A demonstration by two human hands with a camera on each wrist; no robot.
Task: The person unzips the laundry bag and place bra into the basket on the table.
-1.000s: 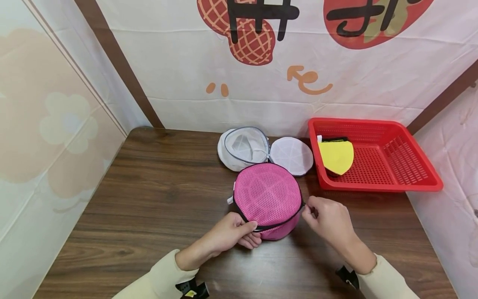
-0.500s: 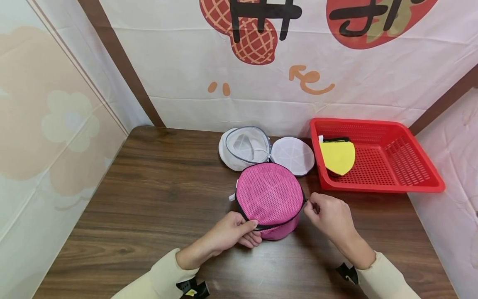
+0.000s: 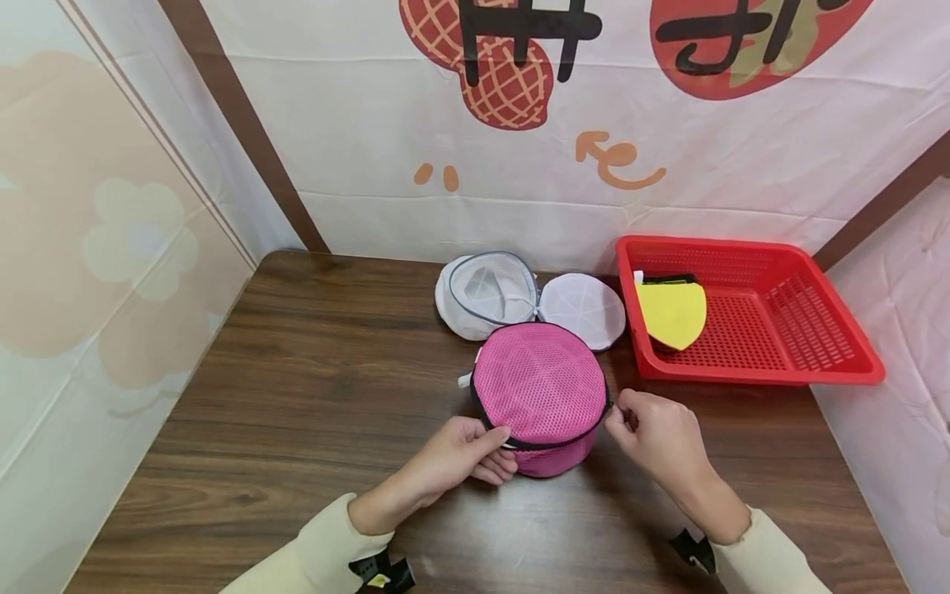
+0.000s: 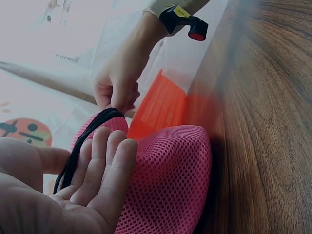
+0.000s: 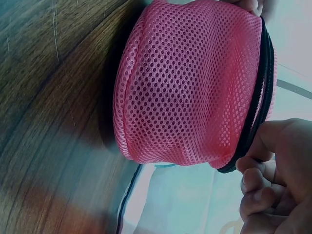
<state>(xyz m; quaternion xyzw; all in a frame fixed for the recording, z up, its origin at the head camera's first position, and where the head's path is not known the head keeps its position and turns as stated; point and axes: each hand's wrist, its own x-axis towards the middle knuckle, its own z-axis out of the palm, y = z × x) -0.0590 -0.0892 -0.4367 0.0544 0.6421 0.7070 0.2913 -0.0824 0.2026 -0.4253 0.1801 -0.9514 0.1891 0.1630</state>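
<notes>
A round pink mesh laundry bag (image 3: 540, 384) with a black zipper (image 5: 258, 97) around its top rim stands on the table. My left hand (image 3: 463, 454) grips its front-left rim, thumb on top and fingers underneath. In the left wrist view, the black band passes between the left thumb and fingers (image 4: 105, 161). At the bag's right side, my right hand (image 3: 660, 433) pinches the zipper at the rim with thumb and forefinger. The right wrist view shows that hand (image 5: 282, 180) against the zipper, its other fingers curled. The zipper pull itself is hidden by the fingertips.
Behind the pink bag lies an opened white mesh laundry bag (image 3: 463, 318), its round lid (image 3: 582, 309) folded out to the right. A red plastic basket (image 3: 757, 375) stands at the back right, holding a yellow piece (image 3: 671, 313) with black edging. Printed cloth hangs behind the wooden table (image 3: 297, 388).
The bag's front rim and my left hand have risen slightly, and the bag's top has shifted a little to the right. My right hand keeps its hold at the right rim.
</notes>
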